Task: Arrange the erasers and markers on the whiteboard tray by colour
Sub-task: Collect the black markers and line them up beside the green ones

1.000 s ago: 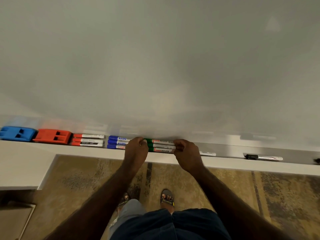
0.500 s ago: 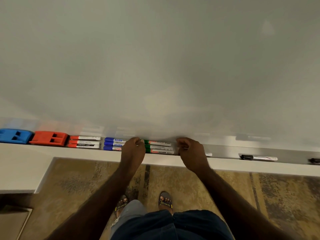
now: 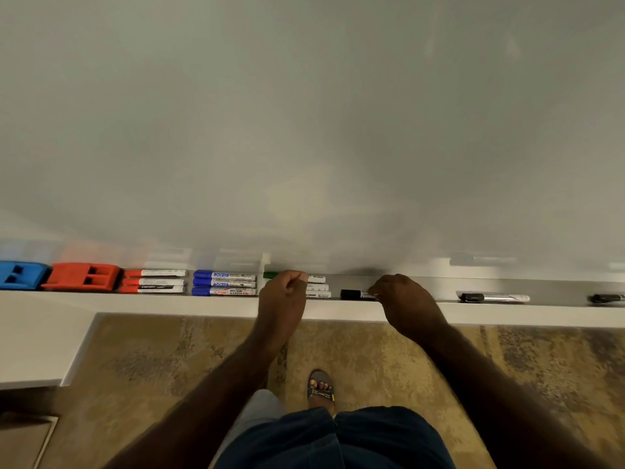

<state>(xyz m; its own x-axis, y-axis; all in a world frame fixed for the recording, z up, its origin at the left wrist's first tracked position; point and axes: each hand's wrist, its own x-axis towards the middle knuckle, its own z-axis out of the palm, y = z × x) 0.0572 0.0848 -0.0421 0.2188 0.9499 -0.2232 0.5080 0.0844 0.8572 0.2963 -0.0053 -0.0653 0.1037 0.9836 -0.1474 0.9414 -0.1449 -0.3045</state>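
Observation:
On the whiteboard tray point(image 3: 422, 313) lie, from the left, a blue eraser point(image 3: 20, 275), a red eraser point(image 3: 83, 276), three red markers point(image 3: 154, 281), three blue markers point(image 3: 225, 283) and the green markers point(image 3: 318, 286). My left hand point(image 3: 284, 294) lies over the green markers with its fingers curled on them, hiding their middles. Just to the right, my right hand point(image 3: 402, 299) pinches the white barrel of a black marker point(image 3: 351, 294) lying on the tray, cap to the left. A second black marker point(image 3: 493, 297) and a third point(image 3: 605, 298) lie further right.
The whiteboard point(image 3: 304, 130) fills the view above the tray. A white ledge point(image 3: 40, 336) juts out at the lower left. Below are patterned carpet point(image 3: 169, 360) and my sandalled foot point(image 3: 321, 389).
My right hand has left the green markers' right end and moved right onto a black marker. My left hand stays on the green markers. The view has shifted right.

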